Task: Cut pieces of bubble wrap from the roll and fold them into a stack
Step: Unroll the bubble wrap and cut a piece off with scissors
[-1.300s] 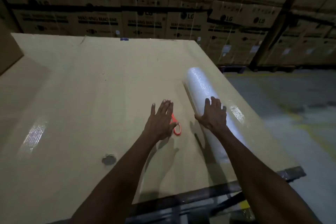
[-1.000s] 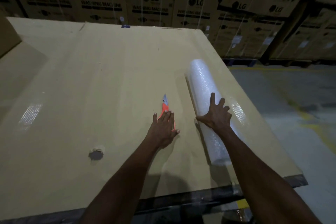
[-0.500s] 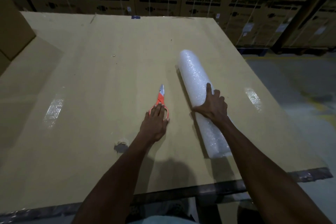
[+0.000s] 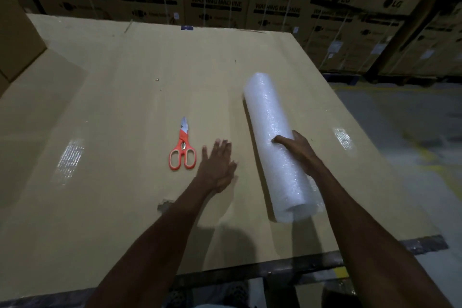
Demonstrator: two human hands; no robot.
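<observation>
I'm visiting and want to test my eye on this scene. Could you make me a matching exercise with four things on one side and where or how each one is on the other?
Things:
1. scissors
2. bubble wrap roll
3. left hand
4. right hand

States:
A. fingers straight, between the scissors and the roll, holding nothing
B. lying on its side, whole, on the cardboard-covered table
C. gripping the roll over its top
D. lying shut, orange handles toward the person, untouched

Pairs: 1-D, 2-B, 3-A, 4-C
</observation>
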